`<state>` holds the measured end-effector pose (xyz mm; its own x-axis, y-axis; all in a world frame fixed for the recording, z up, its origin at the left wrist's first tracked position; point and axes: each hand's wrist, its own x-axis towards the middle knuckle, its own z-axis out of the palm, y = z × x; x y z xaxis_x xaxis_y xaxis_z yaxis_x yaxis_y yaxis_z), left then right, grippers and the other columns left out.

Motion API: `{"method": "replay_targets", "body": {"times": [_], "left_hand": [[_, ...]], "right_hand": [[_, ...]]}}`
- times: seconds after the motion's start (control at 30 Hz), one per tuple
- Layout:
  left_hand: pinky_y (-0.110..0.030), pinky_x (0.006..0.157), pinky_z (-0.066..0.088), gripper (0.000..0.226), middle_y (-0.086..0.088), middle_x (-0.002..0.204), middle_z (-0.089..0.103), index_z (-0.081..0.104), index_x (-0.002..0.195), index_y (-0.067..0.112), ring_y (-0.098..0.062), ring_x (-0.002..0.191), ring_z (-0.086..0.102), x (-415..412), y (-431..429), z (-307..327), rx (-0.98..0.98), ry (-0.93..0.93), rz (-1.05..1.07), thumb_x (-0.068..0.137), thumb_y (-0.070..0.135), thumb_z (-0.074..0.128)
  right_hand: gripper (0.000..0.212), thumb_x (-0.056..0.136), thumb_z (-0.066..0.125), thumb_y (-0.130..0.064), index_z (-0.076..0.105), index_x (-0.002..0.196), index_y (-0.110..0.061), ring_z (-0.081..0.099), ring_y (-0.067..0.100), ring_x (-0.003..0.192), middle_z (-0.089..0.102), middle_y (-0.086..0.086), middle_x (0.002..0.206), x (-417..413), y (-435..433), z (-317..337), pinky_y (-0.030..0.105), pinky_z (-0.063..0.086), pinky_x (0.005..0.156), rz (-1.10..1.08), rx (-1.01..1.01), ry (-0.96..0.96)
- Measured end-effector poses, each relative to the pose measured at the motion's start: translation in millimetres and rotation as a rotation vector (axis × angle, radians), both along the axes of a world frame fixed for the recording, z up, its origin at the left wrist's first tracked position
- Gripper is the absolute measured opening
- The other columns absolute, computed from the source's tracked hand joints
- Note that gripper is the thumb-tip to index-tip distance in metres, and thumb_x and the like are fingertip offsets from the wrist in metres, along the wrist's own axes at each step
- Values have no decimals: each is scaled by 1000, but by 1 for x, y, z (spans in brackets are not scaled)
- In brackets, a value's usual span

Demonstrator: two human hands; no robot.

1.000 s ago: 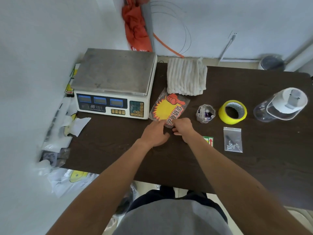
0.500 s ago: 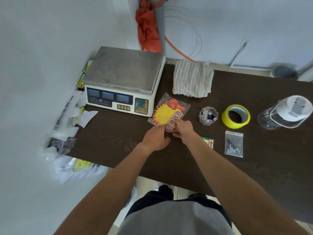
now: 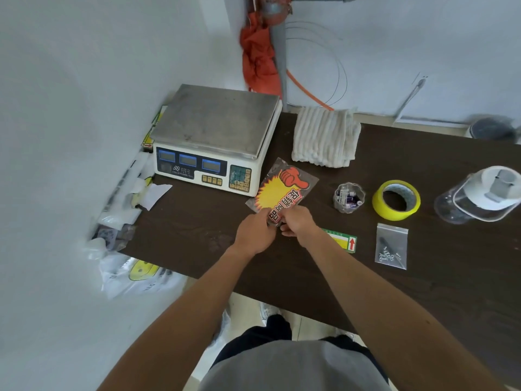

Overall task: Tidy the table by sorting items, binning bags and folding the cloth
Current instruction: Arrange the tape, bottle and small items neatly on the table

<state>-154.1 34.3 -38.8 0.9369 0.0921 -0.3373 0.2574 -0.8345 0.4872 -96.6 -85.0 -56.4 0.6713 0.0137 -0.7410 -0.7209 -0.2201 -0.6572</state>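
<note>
Clear plastic crinkles where your left hand (image 3: 255, 234) and right hand (image 3: 296, 221) both pinch the starburst sticker pack (image 3: 282, 189) beside the scale (image 3: 214, 142).

Both my hands meet at the near end of the clear packet of star-burst cards (image 3: 282, 187): my left hand (image 3: 255, 234) and my right hand (image 3: 297, 221) each pinch its edge, fingers curled. The packet's far end lies on the dark table (image 3: 197, 235) just beside the weighing scale (image 3: 217, 136). The folded white cloth (image 3: 325, 136) sits at the table's back edge. To my right stand a small clear cup (image 3: 348, 197), a yellow tape roll (image 3: 396, 200) and a clear jar with a white lid (image 3: 485, 193). Nearer me lie a green label (image 3: 342, 242) and a zip bag of screws (image 3: 392, 246). Plastic bags (image 3: 135, 275) hang off the left edge.
</note>
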Motion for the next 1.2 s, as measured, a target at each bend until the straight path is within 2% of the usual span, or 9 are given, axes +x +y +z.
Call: {"method": "replay_targets", "body": {"times": [0.23, 0.43, 0.57, 0.7, 0.8, 0.9, 1.0, 1.1, 1.2], "left_hand": [[-42, 100, 49, 38, -10, 132, 66, 58, 139, 16, -32, 120, 61, 5, 3, 9, -69, 17, 113, 103, 20, 45], [-40, 102, 49, 35, -4, 131, 66, 62, 132, 19, -25, 121, 60, 19, -7, 16, -233, 82, 290, 100, 29, 52], [-42, 100, 50, 36, -1, 120, 67, 64, 124, 19, -22, 113, 63, 29, -19, 19, -321, 97, 411, 96, 40, 57], [-46, 101, 52, 25, -9, 117, 70, 60, 112, 18, -26, 108, 66, 38, -35, 16, -525, 110, 546, 94, 36, 59], [-41, 89, 58, 20, -13, 105, 67, 58, 116, 9, -27, 99, 66, 44, -54, 30, -772, 104, 647, 98, 18, 60], [-30, 69, 56, 21, -10, 91, 65, 67, 114, 8, -20, 83, 65, 50, -69, 42, -889, 83, 605, 96, 17, 63], [-28, 64, 58, 12, -8, 85, 65, 69, 104, 11, -17, 74, 63, 51, -84, 54, -966, 101, 570, 94, 18, 68], [-31, 70, 57, 13, -4, 83, 68, 69, 104, 11, -16, 74, 65, 52, -102, 65, -1028, 117, 535, 94, 18, 69], [-31, 73, 54, 9, 3, 70, 69, 68, 101, 13, -15, 73, 65, 50, -123, 73, -1047, 141, 497, 96, 19, 67]], "right_hand": [[9, 93, 53, -15, 62, 90, -15, 64, 20, 66, 70, 9, 81, -5, -15, 12, 38, 59, 66, 128, -66, -195], [11, 87, 55, -29, 59, 80, -21, 66, 24, 76, 68, 5, 79, -2, -51, 32, 48, 58, 80, 97, -115, -294], [18, 93, 53, -28, 58, 79, -19, 64, 24, 77, 66, 5, 79, 0, -77, 49, 43, 55, 75, 27, -83, -342], [19, 97, 54, -26, 60, 87, -12, 64, 22, 78, 65, 9, 83, -3, -104, 64, 40, 55, 68, 6, -16, -409], [16, 98, 57, -26, 63, 88, -15, 64, 18, 76, 68, 8, 86, -6, -125, 74, 36, 56, 61, -2, 15, -456], [18, 97, 57, -29, 67, 84, -21, 64, 17, 78, 69, 3, 83, -9, -150, 80, 46, 59, 69, -37, 39, -486], [19, 95, 57, -31, 71, 85, -24, 66, 20, 83, 72, 1, 84, -9, -176, 82, 48, 59, 79, -76, 48, -461], [17, 100, 56, -23, 69, 89, -20, 64, 18, 71, 69, 1, 78, -12, -199, 86, 37, 57, 67, -146, 98, -435], [16, 101, 56, -20, 69, 97, -12, 62, 2, 53, 68, -2, 73, -17, -219, 85, 18, 50, 48, -232, 131, -417]]}}
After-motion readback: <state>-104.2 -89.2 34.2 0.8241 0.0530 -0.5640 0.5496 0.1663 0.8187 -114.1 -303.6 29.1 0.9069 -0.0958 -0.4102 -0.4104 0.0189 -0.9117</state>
